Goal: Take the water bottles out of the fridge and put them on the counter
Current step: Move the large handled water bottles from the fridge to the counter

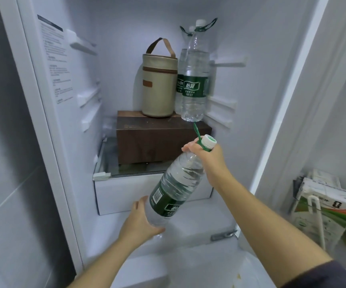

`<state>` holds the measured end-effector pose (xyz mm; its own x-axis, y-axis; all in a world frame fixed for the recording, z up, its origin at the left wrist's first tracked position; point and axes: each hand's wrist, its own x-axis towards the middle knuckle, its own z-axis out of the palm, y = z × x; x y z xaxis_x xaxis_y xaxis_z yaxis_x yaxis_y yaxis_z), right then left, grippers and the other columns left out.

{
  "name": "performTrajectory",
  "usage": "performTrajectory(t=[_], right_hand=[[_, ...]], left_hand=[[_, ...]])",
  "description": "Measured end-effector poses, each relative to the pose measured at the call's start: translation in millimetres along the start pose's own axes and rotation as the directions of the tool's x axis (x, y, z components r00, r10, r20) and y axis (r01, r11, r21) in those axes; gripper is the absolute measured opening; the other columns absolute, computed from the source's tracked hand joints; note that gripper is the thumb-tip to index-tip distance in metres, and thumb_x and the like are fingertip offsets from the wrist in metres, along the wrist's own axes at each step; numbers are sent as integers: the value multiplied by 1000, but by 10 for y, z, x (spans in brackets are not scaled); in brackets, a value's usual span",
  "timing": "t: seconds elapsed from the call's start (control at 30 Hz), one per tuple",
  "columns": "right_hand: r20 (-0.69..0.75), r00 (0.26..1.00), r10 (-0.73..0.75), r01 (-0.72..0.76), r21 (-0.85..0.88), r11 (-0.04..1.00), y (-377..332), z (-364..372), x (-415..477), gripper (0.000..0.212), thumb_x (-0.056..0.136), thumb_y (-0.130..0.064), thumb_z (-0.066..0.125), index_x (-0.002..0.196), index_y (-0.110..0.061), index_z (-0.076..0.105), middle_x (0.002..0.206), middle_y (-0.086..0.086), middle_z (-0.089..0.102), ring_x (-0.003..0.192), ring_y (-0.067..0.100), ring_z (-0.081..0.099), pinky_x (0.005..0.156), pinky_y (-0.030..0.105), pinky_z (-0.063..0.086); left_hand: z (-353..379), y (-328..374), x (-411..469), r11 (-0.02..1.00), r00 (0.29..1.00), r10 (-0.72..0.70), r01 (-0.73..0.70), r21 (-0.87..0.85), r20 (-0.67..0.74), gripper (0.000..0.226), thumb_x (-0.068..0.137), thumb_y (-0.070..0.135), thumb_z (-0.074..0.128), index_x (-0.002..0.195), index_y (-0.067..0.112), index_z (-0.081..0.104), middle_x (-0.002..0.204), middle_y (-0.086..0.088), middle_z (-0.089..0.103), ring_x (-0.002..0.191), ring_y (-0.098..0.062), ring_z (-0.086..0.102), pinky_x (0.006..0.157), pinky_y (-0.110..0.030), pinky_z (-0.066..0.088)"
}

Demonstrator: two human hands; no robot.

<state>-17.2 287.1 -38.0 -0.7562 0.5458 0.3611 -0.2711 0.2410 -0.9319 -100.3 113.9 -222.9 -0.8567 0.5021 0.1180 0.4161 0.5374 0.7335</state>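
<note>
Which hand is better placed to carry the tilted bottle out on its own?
Probably the right hand: its grip closes round the neck of the water bottle below the cap, while the left hand only cups the base.

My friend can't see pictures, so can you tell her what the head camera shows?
A person holds a tilted water bottle at an open fridge: the right hand grips its neck, the left hand holds its base. Inside, two more water bottles stand beside a beige bag on a brown box.
</note>
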Motion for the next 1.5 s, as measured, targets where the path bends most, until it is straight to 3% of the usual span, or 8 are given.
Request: performTrajectory(t=[0.2, 0.33, 0.53, 0.73, 1.17, 1.27, 1.37, 1.5], right_hand=[[62, 998, -15, 16, -16, 1000, 74, 50, 81, 13, 87, -8, 70, 96, -16, 72, 106, 4, 75, 105, 19, 69, 92, 32, 53], [195, 980, 47, -44, -19, 999, 115, -3, 145, 51, 81, -22, 75, 128, -25, 57, 119, -7, 70, 111, 14, 67, 96, 30, 51], [112, 984, 135, -135, -6, 991, 136, -71, 119, 40, 71, -48, 69, 104, -26, 67, 102, -7, 74, 111, 19, 66, 104, 38, 48], [-95, 979, 181, -179, 32, 983, 179, -89, 78, 21, 87, -27, 72, 107, -21, 76, 105, -1, 75, 104, 12, 67, 87, 23, 50], [-356, 931, 78, -34, 129, 991, 291, -97, -83, 25, 82, -18, 67, 61, -29, 74, 77, 6, 75, 92, 32, 71, 99, 55, 49], [-353, 934, 55, 0, 155, 988, 239, -57, -244, 18, 76, -23, 66, 60, -29, 72, 79, 7, 74, 92, 31, 70, 98, 53, 51], [-339, 940, -30, 86, 149, 985, 109, -95, -383, 18, 76, -20, 64, 60, -27, 70, 80, 11, 74, 88, 29, 70, 93, 49, 54], [-308, 947, -89, 154, 194, 969, -102, -159, -533, 24, 77, -14, 60, 58, -25, 69, 74, 7, 72, 80, 23, 69, 81, 30, 54]], left_hand=[[-12, -63, 46, 998, 999, -7, 9, -58, 34, 97, 42, 45, 80, 128, 36, 37, 120, 9, 44, 98, -8, 54, 81, -33, 55], [-67, -116, 56, 984, 993, 32, -12, -177, 111, 102, 46, 37, 86, 133, 39, 32, 128, 6, 45, 108, -7, 53, 87, -25, 50], [-156, -288, 28, 823, 952, -127, 258, -505, 279, 94, 54, 27, 84, 135, 35, 36, 117, -8, 60, 96, -25, 65, 72, -31, 56], [-163, -92, 54, 420, 894, -283, 442, -793, 348, 11, 87, 7, 57, 89, -3, 60, 88, -25, 61, 76, -34, 60, 61, -39, 58], [34, 170, 341, 132, 801, -423, 517, -846, 423, 32, 101, 24, 38, 94, 7, 64, 99, -15, 66, 87, -30, 62, 74, -38, 51], [42, 102, 342, 103, 785, -402, 550, -829, 471, 34, 102, 25, 36, 106, 7, 64, 111, -18, 64, 104, -35, 58, 97, -59, 43], [-21, 123, 213, 65, 844, -275, 494, -867, 460, 37, 95, 30, 45, 94, 10, 77, 104, -15, 71, 97, -29, 64, 92, -45, 46], [-86, 130, 123, -60, 877, -143, 455, -889, 459, 53, 74, 36, 63, 122, 14, 65, 127, -13, 62, 118, -32, 56, 107, -52, 33]])
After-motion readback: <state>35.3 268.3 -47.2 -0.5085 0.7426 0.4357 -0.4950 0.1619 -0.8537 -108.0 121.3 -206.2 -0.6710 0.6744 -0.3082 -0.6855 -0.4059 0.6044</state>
